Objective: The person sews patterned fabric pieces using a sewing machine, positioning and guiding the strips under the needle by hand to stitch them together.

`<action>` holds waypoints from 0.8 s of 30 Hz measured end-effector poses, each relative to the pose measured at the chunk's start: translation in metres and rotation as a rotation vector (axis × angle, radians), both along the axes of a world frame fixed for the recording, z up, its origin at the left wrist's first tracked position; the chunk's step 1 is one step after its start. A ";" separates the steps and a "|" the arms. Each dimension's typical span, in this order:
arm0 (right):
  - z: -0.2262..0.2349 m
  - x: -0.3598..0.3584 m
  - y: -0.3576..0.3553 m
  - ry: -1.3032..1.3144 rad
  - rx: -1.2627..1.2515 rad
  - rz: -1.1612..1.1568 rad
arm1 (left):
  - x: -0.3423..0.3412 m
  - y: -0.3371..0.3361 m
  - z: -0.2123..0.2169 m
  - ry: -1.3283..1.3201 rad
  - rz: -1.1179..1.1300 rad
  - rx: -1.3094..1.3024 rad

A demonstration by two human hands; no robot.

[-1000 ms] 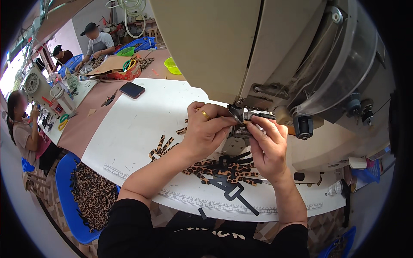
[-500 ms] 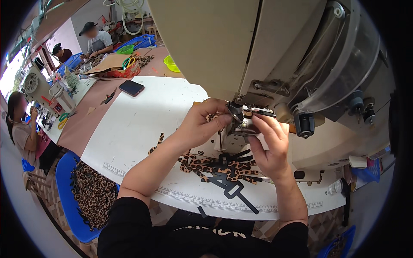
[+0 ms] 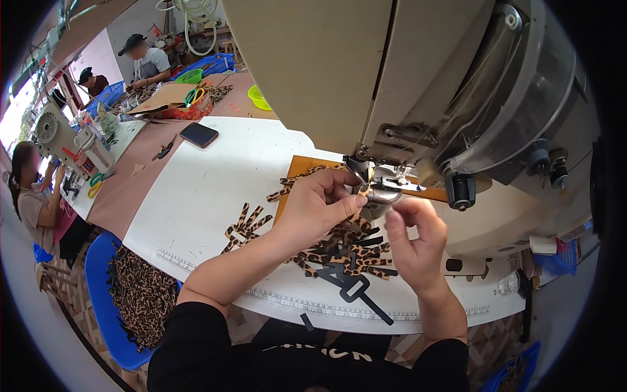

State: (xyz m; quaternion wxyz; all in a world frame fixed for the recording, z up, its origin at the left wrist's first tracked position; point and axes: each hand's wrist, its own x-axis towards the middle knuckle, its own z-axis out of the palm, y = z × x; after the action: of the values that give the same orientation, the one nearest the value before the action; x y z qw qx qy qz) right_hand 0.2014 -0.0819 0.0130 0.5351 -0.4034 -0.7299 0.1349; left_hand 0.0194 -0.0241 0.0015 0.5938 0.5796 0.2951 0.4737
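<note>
I see a black rectangular smartphone (image 3: 198, 135) at the edge of the white tabletop (image 3: 241, 153); beyond, a yellow-green plastic bowl (image 3: 258, 100).

Strips (image 3: 360, 259) on table (image 3: 196, 189) before machine (image 3: 313, 65)

Matt cloth strips (image 3: 359, 262), shiny metal machine-bed (image 3: 384, 195)

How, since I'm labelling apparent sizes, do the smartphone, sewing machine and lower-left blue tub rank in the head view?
Largest to smallest:
Sewing machine, cut off by the frame
Lower-left blue tub
Smartphone
</note>
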 end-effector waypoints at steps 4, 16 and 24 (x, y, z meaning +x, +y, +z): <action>-0.001 -0.007 -0.001 0.049 -0.130 0.053 | 0.004 -0.003 -0.004 -0.066 0.026 0.011; 0.005 0.022 0.010 -0.079 -0.076 -0.210 | 0.010 -0.008 -0.006 -0.121 0.081 -0.059; 0.000 0.004 0.001 -0.097 -0.057 -0.088 | 0.017 -0.006 -0.014 -0.221 0.061 -0.018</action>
State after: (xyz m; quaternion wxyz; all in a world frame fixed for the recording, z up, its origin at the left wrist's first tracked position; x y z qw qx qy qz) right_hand 0.2057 -0.0809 0.0132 0.4929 -0.4564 -0.7322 0.1125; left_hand 0.0364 -0.0301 -0.0121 0.6132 0.5095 0.2494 0.5498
